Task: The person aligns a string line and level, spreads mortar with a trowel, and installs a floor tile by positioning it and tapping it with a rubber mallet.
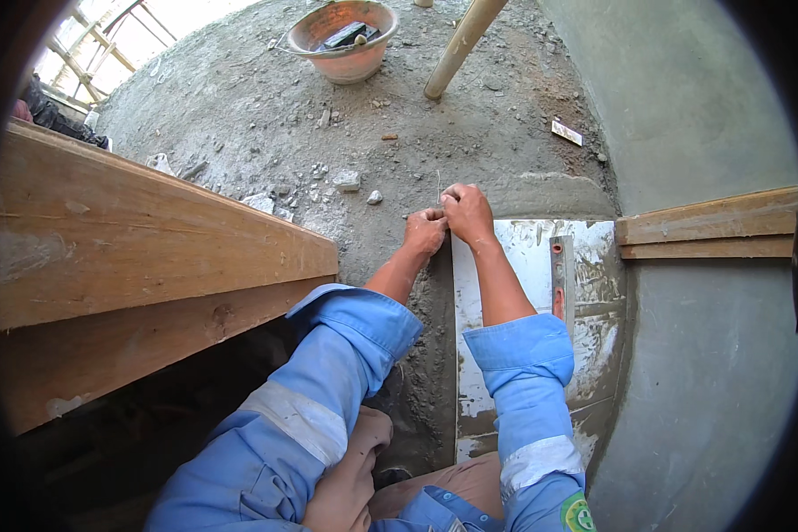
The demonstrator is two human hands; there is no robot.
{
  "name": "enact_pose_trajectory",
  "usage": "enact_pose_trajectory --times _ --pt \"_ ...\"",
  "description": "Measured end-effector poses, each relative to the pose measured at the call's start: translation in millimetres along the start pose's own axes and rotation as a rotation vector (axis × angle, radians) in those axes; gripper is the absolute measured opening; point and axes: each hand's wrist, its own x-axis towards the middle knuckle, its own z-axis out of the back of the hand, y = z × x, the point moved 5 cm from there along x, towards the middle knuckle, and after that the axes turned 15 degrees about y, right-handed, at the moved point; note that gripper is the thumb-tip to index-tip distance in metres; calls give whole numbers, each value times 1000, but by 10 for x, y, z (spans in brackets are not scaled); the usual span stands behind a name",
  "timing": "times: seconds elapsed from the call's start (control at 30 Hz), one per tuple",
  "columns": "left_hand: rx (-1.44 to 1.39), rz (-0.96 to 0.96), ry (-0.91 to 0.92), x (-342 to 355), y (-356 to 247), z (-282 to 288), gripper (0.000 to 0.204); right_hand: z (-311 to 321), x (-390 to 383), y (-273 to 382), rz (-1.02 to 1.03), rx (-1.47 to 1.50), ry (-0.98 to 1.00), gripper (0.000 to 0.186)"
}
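Observation:
Both my hands meet just beyond the far left corner of a white tile surface (pixel 504 257) smeared with grey mortar. My left hand (pixel 426 230) is closed, its fingertips against those of my right hand (pixel 468 213), which is pinched too. A thin pale string (pixel 439 182) sticks up from between the fingertips; its lower end is hidden by them. On the tiles, to the right of my right forearm, lies a spirit level (pixel 558 275). Wet-looking mortar (pixel 431 355) runs along the tiles' left edge.
A wooden frame (pixel 160 222) stands close on the left, and a wooden piece (pixel 709 226) juts along the grey wall (pixel 700 106) on the right. Rubble (pixel 347 181) litters the rough floor. Farther off are a bucket (pixel 346 64) holding dark things and a slanted pole (pixel 464 46).

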Motion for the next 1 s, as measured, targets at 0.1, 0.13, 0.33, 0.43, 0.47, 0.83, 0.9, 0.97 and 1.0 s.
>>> enact_pose_trajectory --times 0.1,0.13,0.33,0.43,0.47,0.83,0.9,0.97,1.0 --pt "47 4 18 25 -18 9 20 131 -16 -225 -2 396 -166 25" --pt "50 6 15 22 -1 31 20 119 -37 -257 -1 400 -164 25" --pt "40 10 9 30 1 54 19 14 -36 -71 77 162 -49 28" --pt "-30 45 -26 -2 -32 14 17 -23 23 -16 -2 81 16 24" --pt "6 72 -18 -12 -48 1 17 -28 41 -19 -43 74 37 23" --pt "-147 56 -52 -30 -42 10 14 -125 155 -124 47 171 145 32" --pt "2 125 -25 -3 -36 29 13 -75 169 -119 3 217 125 30" --pt "-14 121 -26 6 -32 7 13 -55 173 -139 -46 261 106 29" --pt "-30 112 -26 17 -18 -3 13 -45 176 -199 -74 275 67 28"
